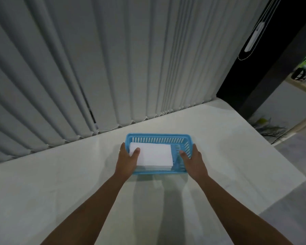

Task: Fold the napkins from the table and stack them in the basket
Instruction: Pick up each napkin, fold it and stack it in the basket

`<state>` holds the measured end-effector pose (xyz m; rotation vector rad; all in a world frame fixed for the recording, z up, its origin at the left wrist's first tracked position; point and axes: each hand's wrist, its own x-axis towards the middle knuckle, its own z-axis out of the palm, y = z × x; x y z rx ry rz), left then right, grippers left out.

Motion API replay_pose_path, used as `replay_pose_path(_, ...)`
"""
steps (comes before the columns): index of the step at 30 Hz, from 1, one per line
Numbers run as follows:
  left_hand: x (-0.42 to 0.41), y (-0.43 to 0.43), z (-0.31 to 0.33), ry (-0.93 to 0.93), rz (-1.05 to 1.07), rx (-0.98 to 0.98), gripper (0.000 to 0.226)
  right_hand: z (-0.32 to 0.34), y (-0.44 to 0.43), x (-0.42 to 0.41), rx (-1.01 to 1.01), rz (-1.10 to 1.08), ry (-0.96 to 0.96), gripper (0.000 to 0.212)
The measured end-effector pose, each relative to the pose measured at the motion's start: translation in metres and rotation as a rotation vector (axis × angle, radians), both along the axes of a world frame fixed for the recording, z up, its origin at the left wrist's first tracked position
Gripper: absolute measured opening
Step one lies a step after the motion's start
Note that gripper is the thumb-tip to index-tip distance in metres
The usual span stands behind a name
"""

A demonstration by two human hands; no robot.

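Note:
A light blue slotted plastic basket (159,137) stands on the white table (60,183), near the far edge. Inside it lies a stack of folded white napkins (154,156), pushed toward the left side. My left hand (127,160) grips the basket's left end, its thumb resting on the top napkin. My right hand (193,160) grips the right end, its thumb inside the basket over the bare bottom. Both forearms reach in from the bottom of the view.
Grey vertical blinds (95,68) hang just behind the table's far edge. A dark pillar (254,68) stands at the back right. The table's right edge (272,147) drops off to a grey floor with some dark twigs (272,129).

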<state>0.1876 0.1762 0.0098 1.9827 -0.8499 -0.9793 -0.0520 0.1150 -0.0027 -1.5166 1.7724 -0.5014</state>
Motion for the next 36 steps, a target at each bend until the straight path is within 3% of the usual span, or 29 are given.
replay_pose_path(5, -0.073, -0.069, -0.003, 0.002, 0.019, 0.015, 0.075, -0.015, -0.100, -0.077, -0.024, 0.027, -0.036, 0.072)
replay_pose_path(8, -0.107, -0.110, -0.006, 0.008, -0.030, 0.027, 0.077, 0.000, -0.149, -0.105, -0.015, -0.007, -0.059, 0.079)
replay_pose_path(11, -0.134, -0.150, -0.007, 0.018, -0.066, 0.032, 0.079, 0.019, -0.189, -0.127, -0.019, -0.001, -0.060, 0.058)
replay_pose_path(20, -0.182, -0.246, -0.018, 0.049, -0.115, 0.053, 0.082, 0.003, -0.314, -0.175, 0.019, -0.019, -0.037, 0.065)
replay_pose_path(36, -0.199, -0.266, -0.033, 0.114, -0.083, 0.080, 0.085, -0.015, -0.351, -0.179, 0.024, 0.030, 0.045, 0.067)
